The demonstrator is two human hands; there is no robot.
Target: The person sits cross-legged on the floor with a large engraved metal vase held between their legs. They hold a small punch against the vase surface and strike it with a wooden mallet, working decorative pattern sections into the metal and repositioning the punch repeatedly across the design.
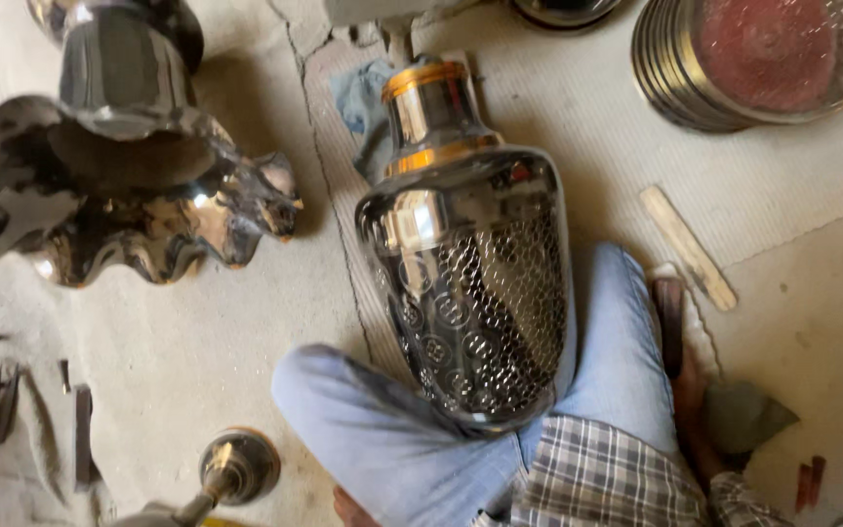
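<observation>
Between the knees, a steel pot

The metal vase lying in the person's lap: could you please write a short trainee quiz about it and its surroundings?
1. True or false: the hammered metal vase stands upright on the floor.
2. Which colour are the bands on the vase's neck? A) gold B) green C) black
3. What lies on the concrete floor to the right of the vase?

Key:
1. False; it lies tilted between the jeans-clad legs, neck pointing away.
2. A
3. A flat pale wooden stick.
</observation>
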